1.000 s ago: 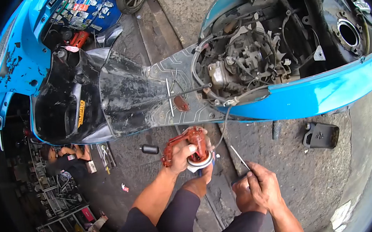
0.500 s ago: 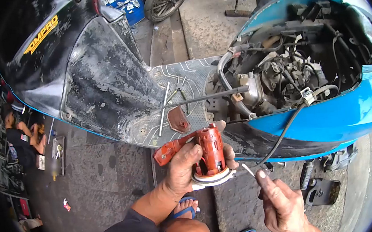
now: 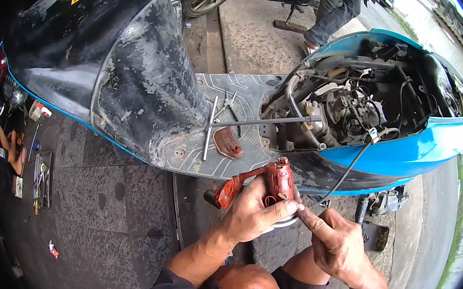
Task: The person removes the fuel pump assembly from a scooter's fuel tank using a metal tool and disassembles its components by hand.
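Note:
My left hand (image 3: 253, 211) is wrapped round a reddish-brown fuel pump (image 3: 280, 179), held upright above my knees. Its float arm sticks out to the left, ending in a dark float (image 3: 212, 197). A pale ring shows at the pump's base, partly behind my fingers. My right hand (image 3: 333, 237) is closed in a pinch, its fingertips against the lower right side of the pump beside my left thumb. The thin white stick in that pinch is mostly hidden now.
Beyond my hands stands a blue scooter (image 3: 376, 159) with its engine bay uncovered. Pliers (image 3: 232, 103), a metal rod (image 3: 208, 133), a long bar (image 3: 268, 121) and a brown plate (image 3: 227, 143) lie on its footboard (image 3: 189, 159). At left, a person (image 3: 4, 159) sits near a tool tray (image 3: 43, 177). Another person's legs (image 3: 335, 6) show behind.
My right hand has moved up and left, bringing the white stick from beside the pump to its lower side. My left thumb now lies across the pump's front. The head view has shifted.

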The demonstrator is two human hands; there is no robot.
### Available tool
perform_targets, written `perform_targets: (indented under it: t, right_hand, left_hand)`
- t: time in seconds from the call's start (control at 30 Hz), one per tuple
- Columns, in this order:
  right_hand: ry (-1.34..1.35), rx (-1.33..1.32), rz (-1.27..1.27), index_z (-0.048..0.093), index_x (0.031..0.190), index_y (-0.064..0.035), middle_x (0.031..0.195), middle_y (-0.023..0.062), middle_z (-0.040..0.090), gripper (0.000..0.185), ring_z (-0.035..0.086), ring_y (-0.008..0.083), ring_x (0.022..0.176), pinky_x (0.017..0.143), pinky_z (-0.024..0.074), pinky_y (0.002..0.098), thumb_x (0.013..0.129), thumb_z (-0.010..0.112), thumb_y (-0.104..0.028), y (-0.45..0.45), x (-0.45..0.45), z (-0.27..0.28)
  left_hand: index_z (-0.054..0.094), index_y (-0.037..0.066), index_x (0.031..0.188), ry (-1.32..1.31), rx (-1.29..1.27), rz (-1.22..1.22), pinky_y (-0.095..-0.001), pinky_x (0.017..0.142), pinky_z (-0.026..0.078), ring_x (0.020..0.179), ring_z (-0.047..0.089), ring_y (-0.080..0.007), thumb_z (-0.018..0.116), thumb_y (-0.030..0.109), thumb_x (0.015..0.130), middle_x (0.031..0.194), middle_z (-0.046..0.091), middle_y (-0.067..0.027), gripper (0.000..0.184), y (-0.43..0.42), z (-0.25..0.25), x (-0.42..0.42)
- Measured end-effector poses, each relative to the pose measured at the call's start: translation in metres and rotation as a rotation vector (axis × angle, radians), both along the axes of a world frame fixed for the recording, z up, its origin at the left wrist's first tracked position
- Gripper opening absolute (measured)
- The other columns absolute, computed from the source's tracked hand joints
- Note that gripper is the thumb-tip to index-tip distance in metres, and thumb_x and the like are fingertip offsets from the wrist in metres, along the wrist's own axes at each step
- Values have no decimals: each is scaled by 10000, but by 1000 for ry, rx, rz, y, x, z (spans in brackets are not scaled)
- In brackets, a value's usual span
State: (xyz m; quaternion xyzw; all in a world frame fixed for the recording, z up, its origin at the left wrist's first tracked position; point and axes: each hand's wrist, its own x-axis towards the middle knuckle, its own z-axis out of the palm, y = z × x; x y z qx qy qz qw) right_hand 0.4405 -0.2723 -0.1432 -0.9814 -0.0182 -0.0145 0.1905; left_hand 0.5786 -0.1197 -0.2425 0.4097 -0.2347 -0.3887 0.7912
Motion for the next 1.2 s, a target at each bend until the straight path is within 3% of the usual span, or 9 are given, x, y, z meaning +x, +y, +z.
perform_targets:
  t: [0.03, 0.1, 0.3, 0.83, 0.9, 1.2]
  right_hand:
    - [26, 12, -32, 623, 1404, -165, 714, 70, 486, 709, 558, 234, 565, 510, 481, 363, 730, 659, 52, 5, 1, 8]
    - [44, 21, -59, 654, 1365, -122, 691, 96, 488, 658, 541, 252, 550, 514, 466, 369, 757, 617, 128, 9, 2, 15]
    - [-30, -28, -152, 645, 1377, -130, 703, 93, 504, 666, 551, 257, 546, 507, 473, 383, 759, 631, 117, 21, -2, 15]
    - [-62, -199, -32, 667, 1353, -150, 739, 51, 539, 671, 578, 222, 548, 476, 485, 356, 722, 685, 75, 1, -10, 7]
    - [-149, -221, 0, 620, 1417, -179, 747, 30, 502, 749, 566, 176, 535, 452, 478, 331, 691, 733, -39, -3, -15, -6]
    - [-219, -106, -134, 639, 1391, -148, 769, 51, 536, 719, 580, 205, 554, 493, 493, 340, 696, 728, 12, 8, -23, -27]
  left_hand:
    - [536, -16, 1200, -26, 8, 24, -335, 898, 521, 1009, 633, -173, 727, 195, 904, 1078, 642, -97, 410, 1, 4, 0]
    - [541, -17, 1199, -42, 4, 21, -332, 896, 518, 1005, 628, -166, 727, 194, 906, 1078, 640, -94, 406, 2, 8, 0]
    - [561, -10, 1177, -127, 33, 56, -312, 885, 502, 986, 609, -144, 719, 202, 916, 1064, 635, -77, 372, 4, 5, 1]
    - [593, -7, 1119, -86, 18, 47, -273, 817, 490, 919, 591, -109, 701, 232, 962, 1001, 629, -40, 306, -6, 10, -10]
    - [590, -4, 1127, -123, 45, 56, -272, 814, 493, 918, 590, -106, 696, 235, 968, 1004, 628, -39, 307, -6, 7, -12]
    - [557, 2, 1185, -163, 81, 102, -274, 818, 505, 928, 586, -98, 662, 223, 1001, 1029, 618, -33, 306, -11, 5, -23]
